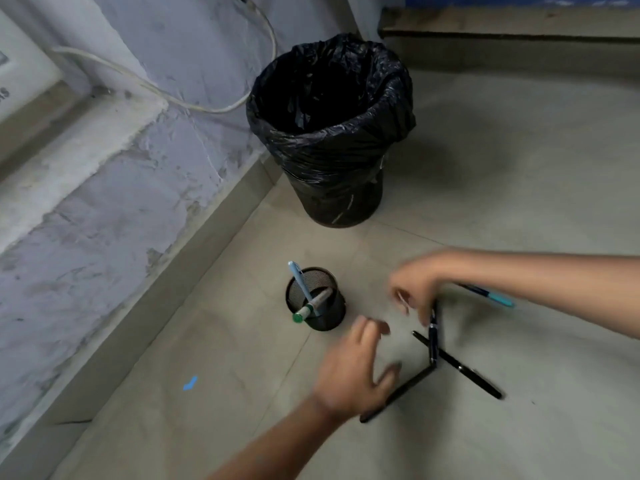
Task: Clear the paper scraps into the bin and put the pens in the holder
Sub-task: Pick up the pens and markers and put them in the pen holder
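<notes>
A black mesh pen holder [332,306] stands on the floor with a light blue pen [299,282] and a green-capped marker [310,308] in it. Behind it is the bin [332,161], lined with a black bag. My right hand [415,289] pinches the top end of a dark pen [433,341]. That pen crosses a black pen [464,370] lying on the floor. A second black pen [401,391] lies by the thumb of my left hand [353,372], which hovers open and blurred. A teal pen [491,295] shows under my right forearm.
A small blue paper scrap [189,382] lies on the tiled floor to the left. A rough grey wall [121,202] with a skirting runs along the left, and a white cable [194,103] hangs on it. A low step [502,32] crosses the back.
</notes>
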`<state>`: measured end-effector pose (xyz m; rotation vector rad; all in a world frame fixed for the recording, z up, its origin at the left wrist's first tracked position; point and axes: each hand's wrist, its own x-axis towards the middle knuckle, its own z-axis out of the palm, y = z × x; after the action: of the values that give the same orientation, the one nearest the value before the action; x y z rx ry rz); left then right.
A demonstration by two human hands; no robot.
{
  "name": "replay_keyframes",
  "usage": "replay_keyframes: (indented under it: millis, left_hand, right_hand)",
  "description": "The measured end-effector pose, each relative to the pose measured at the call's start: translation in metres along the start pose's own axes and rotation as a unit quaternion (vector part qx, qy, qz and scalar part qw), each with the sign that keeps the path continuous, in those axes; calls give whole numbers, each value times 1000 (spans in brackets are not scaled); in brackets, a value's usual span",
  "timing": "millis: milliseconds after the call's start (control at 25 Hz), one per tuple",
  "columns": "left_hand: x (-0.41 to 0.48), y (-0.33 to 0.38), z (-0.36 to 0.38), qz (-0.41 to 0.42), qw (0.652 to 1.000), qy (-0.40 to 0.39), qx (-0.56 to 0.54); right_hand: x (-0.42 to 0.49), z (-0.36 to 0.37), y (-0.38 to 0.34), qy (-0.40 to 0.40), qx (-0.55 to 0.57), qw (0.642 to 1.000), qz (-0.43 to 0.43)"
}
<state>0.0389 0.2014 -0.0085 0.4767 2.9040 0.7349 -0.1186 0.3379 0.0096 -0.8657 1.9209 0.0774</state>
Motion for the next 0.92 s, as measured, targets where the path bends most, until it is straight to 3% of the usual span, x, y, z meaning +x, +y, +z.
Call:
replay_keyframes:
  millis: [80, 160, 240, 320, 400, 520, 600, 640, 720, 840, 920]
  left_hand:
    - [-19, 0, 37, -89, 983, -137, 86]
    - [-29, -1, 53, -118, 952, -255, 122]
    - [-25, -2, 56, -114, 941, -271, 168]
    - [-16, -2, 46, -91, 944, -263, 178]
    - [1, -9, 16, -42, 960, -250, 116]
    - [31, -8, -76, -65, 986, -150, -32]
    - [36, -19, -129, -119, 988, -44, -88]
    - [35, -26, -151, -154, 983, 9, -101]
    - [32, -43, -170, -182, 977, 70, -81]
    - [37, -63, -156, -136, 989, 26, 46]
    - [42, -69, -135, -110, 991, 21, 72]
  right_hand:
    - [0, 51, 5, -6, -141, 989, -44]
    - [-3, 80, 7, 77, -191, 974, -92]
    - [-8, 85, 14, 130, -202, 963, -120]
    - [-12, 68, 20, 213, -155, 955, -133]
    - [-22, 36, 14, 361, -1, 924, -124]
    - [-43, -20, -16, 558, 207, 786, -168]
    - [-51, -45, -41, 597, 264, 730, -202]
    - [-49, -52, -51, 592, 280, 724, -217]
    - [-36, -51, -64, 550, 280, 751, -234]
    - [-8, -43, -65, 469, 265, 813, -220]
    - [0, -41, -51, 457, 238, 835, -194]
